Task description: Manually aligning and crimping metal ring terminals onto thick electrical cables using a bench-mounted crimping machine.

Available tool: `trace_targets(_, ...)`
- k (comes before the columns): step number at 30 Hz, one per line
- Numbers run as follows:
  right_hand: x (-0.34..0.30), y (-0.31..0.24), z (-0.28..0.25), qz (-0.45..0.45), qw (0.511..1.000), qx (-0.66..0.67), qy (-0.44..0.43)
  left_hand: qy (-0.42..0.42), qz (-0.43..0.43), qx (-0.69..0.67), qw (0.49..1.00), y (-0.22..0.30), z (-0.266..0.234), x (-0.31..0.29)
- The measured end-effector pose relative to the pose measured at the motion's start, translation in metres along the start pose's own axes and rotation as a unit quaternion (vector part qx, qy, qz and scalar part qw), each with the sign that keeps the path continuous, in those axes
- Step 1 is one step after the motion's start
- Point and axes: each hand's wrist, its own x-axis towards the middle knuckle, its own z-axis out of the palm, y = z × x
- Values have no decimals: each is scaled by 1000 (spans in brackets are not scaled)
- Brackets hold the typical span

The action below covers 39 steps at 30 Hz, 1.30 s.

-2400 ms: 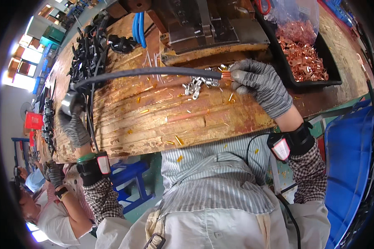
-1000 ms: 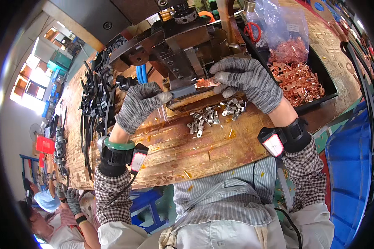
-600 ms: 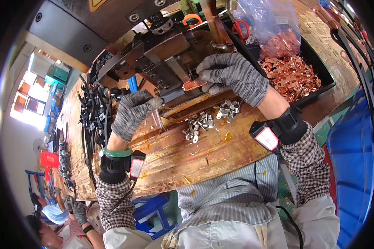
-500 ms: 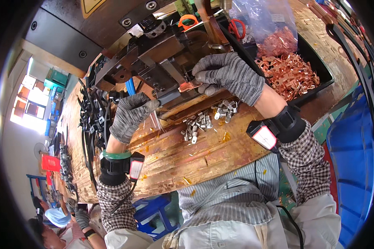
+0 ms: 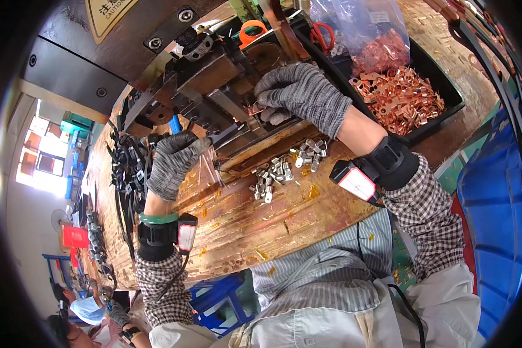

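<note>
My right hand (image 5: 310,95), in a grey knitted glove, reaches into the dark metal press tooling (image 5: 223,95). Its thumb and fingers pinch a small copper terminal (image 5: 255,109) at the tool's slot, partly hidden by the fingertips. My left hand (image 5: 177,162), gloved alike, is closed with thumb and forefinger together, beside the left end of the tool's lower plate. What it holds, if anything, cannot be made out. Below the tooling, silver cable lugs (image 5: 275,174) lie in a loose pile on the worn wooden bench (image 5: 238,232).
At the right stands a black tray (image 5: 446,116) heaped with copper terminals (image 5: 397,101), with a clear plastic bag (image 5: 365,29) at its back. Red-handled scissors (image 5: 322,37) lie near it. Black cables (image 5: 127,168) hang at the left. A person's gloved hand (image 5: 119,313) shows at lower left.
My left hand has drawn back slightly from the tool's plate. My right hand has shifted left with the copper terminal, closer into the slot. The view has turned a little.
</note>
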Motion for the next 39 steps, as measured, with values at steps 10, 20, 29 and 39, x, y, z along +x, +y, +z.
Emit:
trace_targets(10,-12,-14,-13,-49,986,-154,40,-20,5,-1,1000,-3,-5,1)
trace_targets(20,-48,-29,-31,-66,982,-153,86,-51,-1,47,998,2,-2,8)
trace_targets(29,-91,-23,-10,54,978,-192,-64,-114,133,170,970,17,-11,-28)
trace_targets(39,-145,50,63,10,997,-15,79,-86,15,482,872,-8,-23,-132)
